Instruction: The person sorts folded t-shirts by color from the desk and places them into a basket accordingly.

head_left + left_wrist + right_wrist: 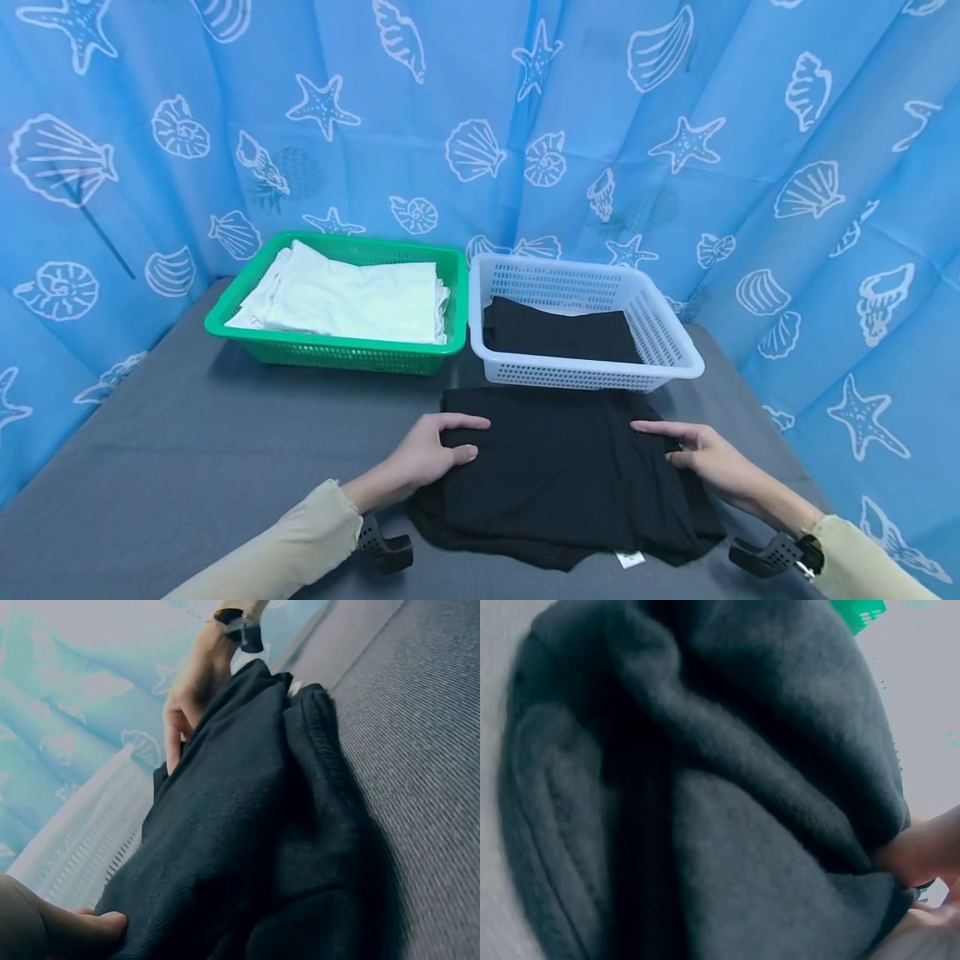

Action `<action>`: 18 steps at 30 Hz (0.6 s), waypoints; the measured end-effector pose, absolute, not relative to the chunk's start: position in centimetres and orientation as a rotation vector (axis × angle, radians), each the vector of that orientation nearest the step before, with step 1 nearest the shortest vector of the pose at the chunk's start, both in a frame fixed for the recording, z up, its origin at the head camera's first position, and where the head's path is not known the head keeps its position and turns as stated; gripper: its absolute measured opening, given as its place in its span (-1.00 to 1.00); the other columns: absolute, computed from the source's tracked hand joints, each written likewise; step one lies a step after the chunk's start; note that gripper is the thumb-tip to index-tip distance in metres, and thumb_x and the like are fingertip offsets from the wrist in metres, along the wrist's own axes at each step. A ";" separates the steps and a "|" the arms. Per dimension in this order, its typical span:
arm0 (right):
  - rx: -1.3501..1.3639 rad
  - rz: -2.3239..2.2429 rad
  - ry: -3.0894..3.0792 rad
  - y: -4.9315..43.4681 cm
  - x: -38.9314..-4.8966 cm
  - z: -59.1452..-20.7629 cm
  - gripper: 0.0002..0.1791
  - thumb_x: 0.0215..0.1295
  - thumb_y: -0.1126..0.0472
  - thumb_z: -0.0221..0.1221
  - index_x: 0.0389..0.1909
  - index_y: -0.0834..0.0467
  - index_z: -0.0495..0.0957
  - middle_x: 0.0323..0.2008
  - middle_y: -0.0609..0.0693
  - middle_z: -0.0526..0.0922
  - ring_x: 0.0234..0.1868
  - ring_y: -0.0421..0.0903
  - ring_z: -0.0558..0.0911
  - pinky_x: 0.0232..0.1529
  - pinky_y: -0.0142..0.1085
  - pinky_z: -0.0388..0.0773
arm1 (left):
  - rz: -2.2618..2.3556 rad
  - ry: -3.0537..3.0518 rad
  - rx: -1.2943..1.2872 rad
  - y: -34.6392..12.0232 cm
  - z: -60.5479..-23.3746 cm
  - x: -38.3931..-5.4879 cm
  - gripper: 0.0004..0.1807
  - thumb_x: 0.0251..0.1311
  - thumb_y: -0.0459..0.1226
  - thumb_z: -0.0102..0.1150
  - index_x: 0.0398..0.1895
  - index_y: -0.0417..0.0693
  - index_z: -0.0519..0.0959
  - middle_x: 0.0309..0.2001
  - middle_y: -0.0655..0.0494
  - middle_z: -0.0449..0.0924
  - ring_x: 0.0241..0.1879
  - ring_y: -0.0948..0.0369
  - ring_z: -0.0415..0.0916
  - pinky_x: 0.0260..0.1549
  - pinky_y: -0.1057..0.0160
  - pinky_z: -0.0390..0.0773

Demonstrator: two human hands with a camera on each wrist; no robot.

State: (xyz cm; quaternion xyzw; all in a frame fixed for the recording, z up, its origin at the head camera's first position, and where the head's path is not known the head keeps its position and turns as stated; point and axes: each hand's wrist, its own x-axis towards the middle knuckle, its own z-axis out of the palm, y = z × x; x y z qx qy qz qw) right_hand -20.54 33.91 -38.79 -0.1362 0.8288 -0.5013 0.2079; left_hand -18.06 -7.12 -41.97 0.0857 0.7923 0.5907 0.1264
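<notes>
A black T-shirt (555,467) lies partly folded on the grey cloth, its loose lower layers showing along the near edge beside a small white label (630,558). My left hand (438,450) pinches its left side, thumb on the near face and index finger stretched over the fabric. On the opposite side my right hand (705,458) pinches the right edge, where the cloth bunches around the thumb (911,855). Folds of the T-shirt (217,802) run between both hands in the left wrist view. The remaining fingers are mostly hidden.
Right behind the T-shirt stands a white basket (585,371) with folded black clothing (562,333) inside. A green basket (345,357) holding white clothing (352,296) is at the back left. Behind both hangs a blue curtain (480,100).
</notes>
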 end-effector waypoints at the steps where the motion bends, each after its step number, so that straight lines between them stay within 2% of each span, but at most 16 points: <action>1: -0.345 -1.413 2.281 34.0 -20.6 -38.8 -0.36 0.21 0.55 -0.01 0.37 0.29 0.36 0.41 0.38 0.14 0.18 -0.17 0.44 0.01 -0.31 0.51 | 1.726 2.304 0.257 -7.3 -42.1 -18.1 -0.65 0.24 -0.41 0.28 0.06 0.09 0.68 0.20 0.03 0.49 0.23 -0.02 0.32 0.21 -0.24 0.20; 5: -0.244 -1.462 2.178 34.2 -20.7 -38.9 -0.35 0.25 0.52 -0.04 0.41 0.24 0.32 0.45 0.35 0.08 0.32 0.00 0.32 0.12 -0.25 0.43 | 1.751 2.274 0.257 -7.7 -42.3 -18.1 -0.64 0.25 -0.41 0.27 0.08 0.10 0.67 0.21 0.03 0.47 0.22 -0.02 0.31 0.21 -0.25 0.18; 8: -0.180 -1.499 2.104 34.3 -20.7 -38.9 -0.36 0.27 0.51 -0.07 0.41 0.21 0.33 0.45 0.34 0.08 0.32 0.07 0.33 0.15 -0.16 0.41 | 1.760 2.247 0.233 -7.9 -42.3 -18.1 -0.63 0.25 -0.41 0.26 0.08 0.12 0.67 0.23 0.01 0.44 0.24 -0.04 0.28 0.22 -0.26 0.15; 12: -0.142 -1.602 1.912 34.4 -20.8 -38.8 -0.33 0.27 0.54 -0.13 0.43 0.15 0.33 0.45 0.25 0.14 0.26 -0.01 0.42 0.16 -0.11 0.44 | 1.795 2.197 0.238 -8.0 -42.1 -18.1 -0.58 0.26 -0.45 0.23 0.15 0.05 0.64 0.29 -0.04 0.39 0.29 -0.05 0.25 0.26 -0.25 0.12; 15: -0.189 -1.661 1.673 34.5 -21.0 -38.5 -0.35 0.34 0.52 -0.22 0.47 0.20 0.23 0.45 0.17 0.17 0.30 0.00 0.39 0.23 -0.03 0.38 | 1.841 2.112 0.229 -8.1 -41.8 -18.3 -0.55 0.28 -0.45 0.19 0.23 0.00 0.58 0.31 -0.07 0.37 0.26 -0.02 0.31 0.25 -0.20 0.19; 18: -0.234 -1.633 1.628 34.1 -20.9 -38.2 -0.49 0.54 0.34 -0.25 0.47 0.26 0.20 0.44 0.17 0.19 0.33 0.00 0.36 0.25 -0.03 0.34 | 1.870 2.050 0.215 -8.1 -41.8 -18.5 -0.57 0.34 -0.36 0.17 0.27 -0.01 0.54 0.29 -0.08 0.40 0.16 0.04 0.45 0.19 -0.12 0.33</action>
